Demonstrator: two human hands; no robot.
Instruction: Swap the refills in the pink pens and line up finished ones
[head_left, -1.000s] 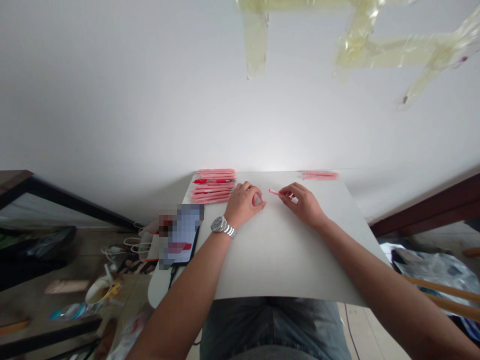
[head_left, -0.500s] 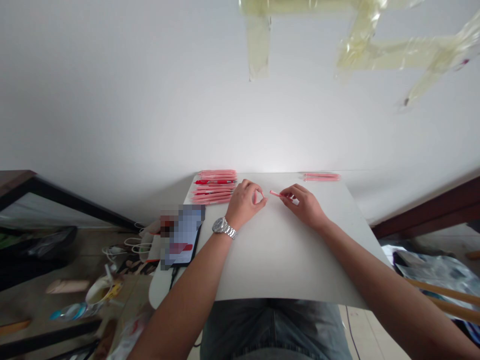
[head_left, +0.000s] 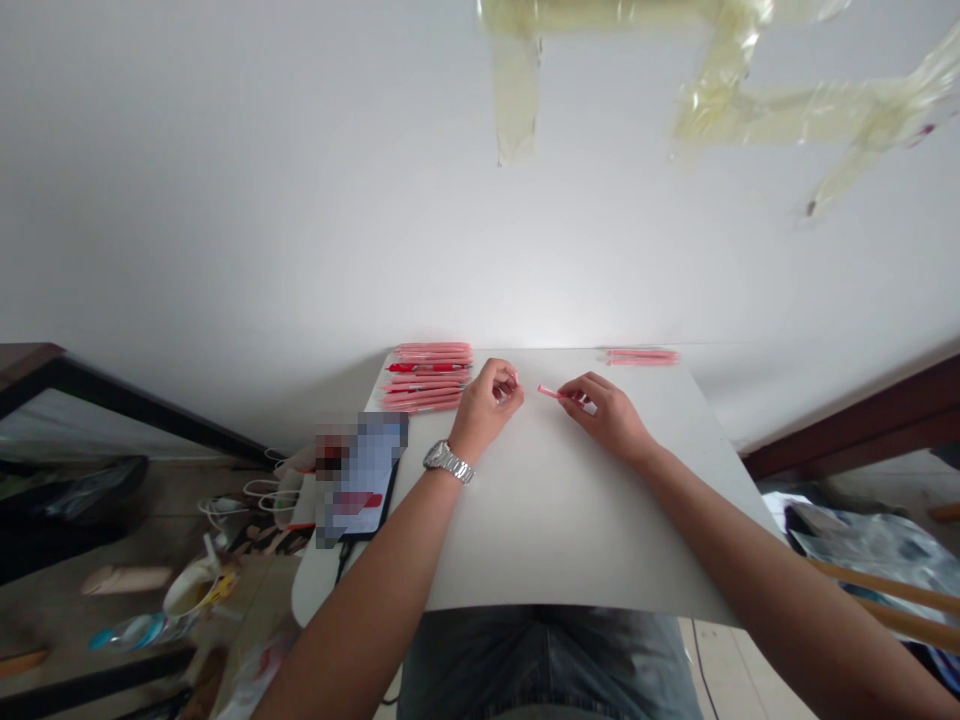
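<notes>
My right hand (head_left: 601,408) pinches a slim pink pen barrel (head_left: 547,390), whose end sticks out to the left of the fingertips. A short way to its left is my left hand (head_left: 491,395), thumb and fingers pressed together. Something small and pale at those fingertips is too tiny to name. A metal-band watch (head_left: 448,461) circles the left wrist. Beyond the left hand lies a row of pink pens (head_left: 427,405), with a red pen (head_left: 426,367) among them. A few thin pink pens or tubes (head_left: 643,357) lie at the table's far right.
The white table (head_left: 570,530) stands against a wall (head_left: 300,200) bearing yellowed tape. A phone (head_left: 367,470), partly pixelated, rests at the left edge with a cable. On the floor to the left are a cup (head_left: 191,588) and a bottle (head_left: 131,632).
The left thumb and fingers, earlier curved in a loop, have drawn together and moved slightly left. My right hand stays almost still with the pen barrel.
</notes>
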